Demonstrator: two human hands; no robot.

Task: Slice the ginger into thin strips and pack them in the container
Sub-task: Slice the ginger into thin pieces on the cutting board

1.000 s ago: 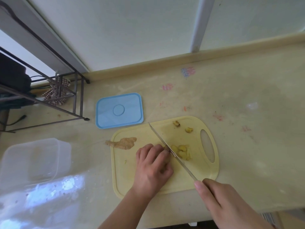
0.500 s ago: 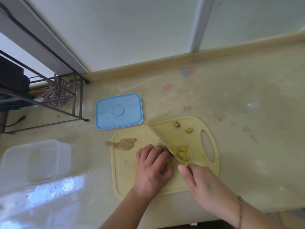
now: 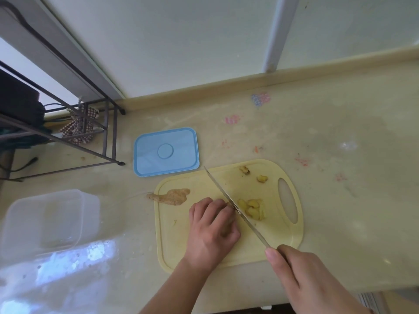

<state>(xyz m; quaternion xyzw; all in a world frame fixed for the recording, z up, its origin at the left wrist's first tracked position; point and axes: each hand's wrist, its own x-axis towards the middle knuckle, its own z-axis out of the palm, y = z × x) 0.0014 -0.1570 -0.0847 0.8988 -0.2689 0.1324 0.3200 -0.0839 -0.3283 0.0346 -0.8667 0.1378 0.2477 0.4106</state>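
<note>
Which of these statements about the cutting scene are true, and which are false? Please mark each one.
1. The right hand holds the knife by its handle. True.
2. The blue lid sits on the clear container. False: the lid lies flat on the counter, beyond the cutting board, and the container stands open, apart, to the left.
3. The left hand is on the cutting board, right beside the knife blade. True.
4. The unpeeled ginger piece lies inside the container. False: it lies at the board's left edge, partly over the counter.
5. The cut ginger pieces lie on the side of the blade nearer the board's handle hole. True.
</note>
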